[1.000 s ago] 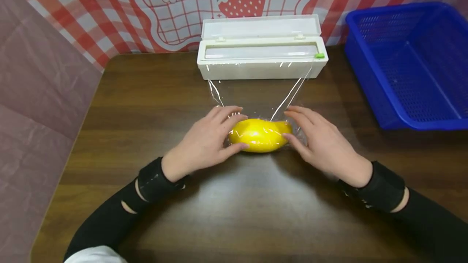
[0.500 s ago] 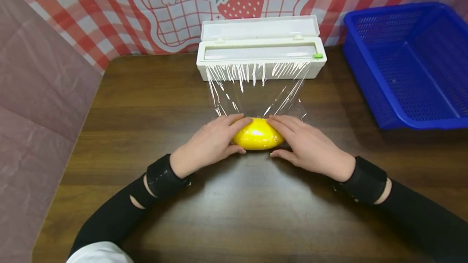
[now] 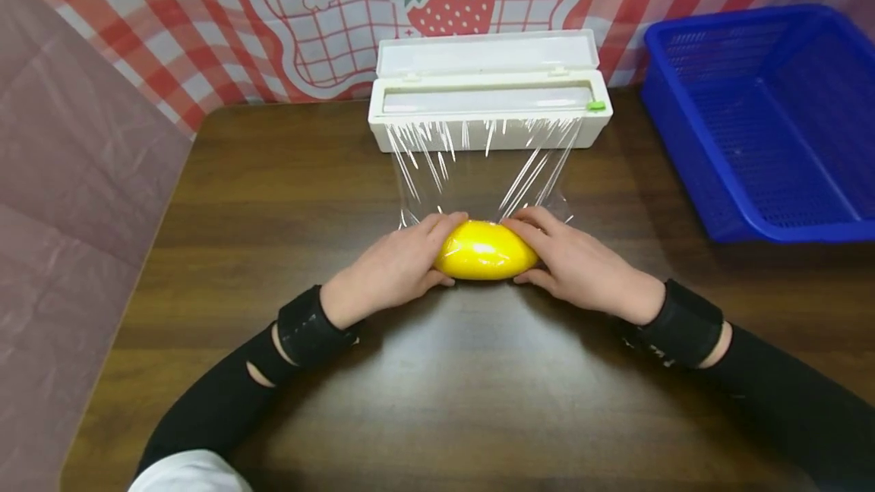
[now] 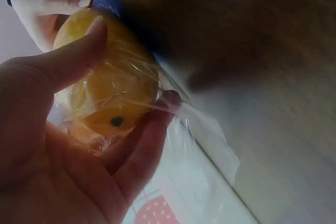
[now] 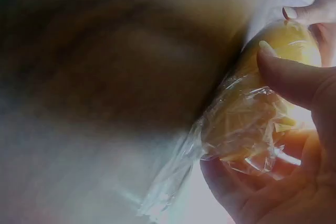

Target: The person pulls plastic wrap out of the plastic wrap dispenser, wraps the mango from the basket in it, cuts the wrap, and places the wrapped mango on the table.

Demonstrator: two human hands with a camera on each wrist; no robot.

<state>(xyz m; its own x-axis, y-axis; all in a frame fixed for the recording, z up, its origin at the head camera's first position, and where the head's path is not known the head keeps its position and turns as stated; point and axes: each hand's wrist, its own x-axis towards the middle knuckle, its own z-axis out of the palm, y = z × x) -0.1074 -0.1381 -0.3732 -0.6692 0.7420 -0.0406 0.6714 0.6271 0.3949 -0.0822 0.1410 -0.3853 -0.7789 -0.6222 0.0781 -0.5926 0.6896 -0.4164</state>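
Note:
A smooth yellow mango (image 3: 485,250), wrapped in cling film, lies between my hands in the head view. My left hand (image 3: 396,260) holds its left end, thumb in front and fingers behind. At the other end my right hand (image 3: 581,260) grips it the same way. Clear cling film (image 3: 472,181) stretches from the fruit back to a white dispenser box (image 3: 488,55). In the left wrist view a dark green spot marks one end of the mango (image 4: 105,93). Crumpled film (image 5: 247,114) gathers round the opposite end in the right wrist view.
The dispenser's lid stands open, and a small green slider (image 3: 596,105) sits at its right end. A blue plastic basket (image 3: 724,165) is at the right. Behind the wooden table (image 3: 437,393) hangs a red-and-white checked cloth (image 3: 184,29).
Both hands have moved inward and taken a closer grip on the mango, which has turned. The film between fruit and box now shows many more creases along the box edge.

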